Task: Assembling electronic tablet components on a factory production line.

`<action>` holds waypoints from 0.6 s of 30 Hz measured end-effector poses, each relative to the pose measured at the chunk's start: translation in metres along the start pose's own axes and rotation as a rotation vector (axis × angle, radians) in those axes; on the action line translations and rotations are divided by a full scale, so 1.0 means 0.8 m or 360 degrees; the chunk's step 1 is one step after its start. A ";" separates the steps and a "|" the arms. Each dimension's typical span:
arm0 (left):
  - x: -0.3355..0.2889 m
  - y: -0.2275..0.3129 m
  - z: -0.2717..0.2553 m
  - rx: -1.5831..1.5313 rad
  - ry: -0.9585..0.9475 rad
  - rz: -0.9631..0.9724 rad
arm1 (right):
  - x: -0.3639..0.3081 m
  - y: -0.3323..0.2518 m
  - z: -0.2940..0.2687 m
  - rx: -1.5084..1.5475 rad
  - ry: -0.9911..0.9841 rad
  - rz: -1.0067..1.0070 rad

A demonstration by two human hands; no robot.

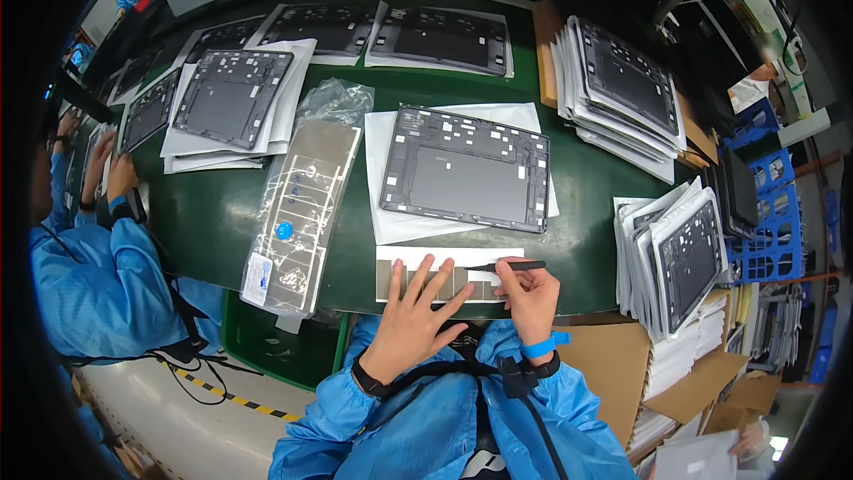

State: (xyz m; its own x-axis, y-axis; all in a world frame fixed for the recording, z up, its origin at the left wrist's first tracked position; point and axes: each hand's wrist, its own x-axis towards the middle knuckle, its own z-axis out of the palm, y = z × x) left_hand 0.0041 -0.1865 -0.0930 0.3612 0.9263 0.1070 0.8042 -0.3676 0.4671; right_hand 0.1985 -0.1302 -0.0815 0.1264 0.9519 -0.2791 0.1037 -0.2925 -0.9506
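My left hand lies with fingers spread over a white backing sheet that carries a row of grey-brown rectangular pads, pressing on it at the table's near edge. My right hand pinches black tweezers, their tip pointing left over the same sheet. Just beyond it, a dark grey tablet housing rests inner side up on white sheets. To the left is a clear plastic bag of similar pad sheets, with a blue round sticker.
Stacks of tablet housings between white sheets stand at the left, far right and near right of the green table. More housings line the back. A co-worker in blue sits left. Below are a green bin and cardboard boxes.
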 end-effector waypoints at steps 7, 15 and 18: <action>0.001 0.000 -0.002 -0.0023 -0.0006 -0.0014 | -0.009 -0.001 0.002 0.0001 -0.0012 -0.0309; 0.002 -0.001 -0.002 -0.0011 -0.0001 -0.0006 | 0.002 0.005 -0.010 0.0080 -0.0019 -0.0162; 0.003 -0.001 -0.001 -0.0007 -0.0003 -0.0005 | 0.003 0.008 -0.007 0.0052 -0.0026 -0.0137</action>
State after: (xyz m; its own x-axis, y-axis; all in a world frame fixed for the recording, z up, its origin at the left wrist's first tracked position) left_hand 0.0040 -0.1841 -0.0927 0.3594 0.9273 0.1041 0.8032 -0.3642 0.4714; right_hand 0.2054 -0.1308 -0.0876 0.1023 0.9748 -0.1984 0.0813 -0.2070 -0.9750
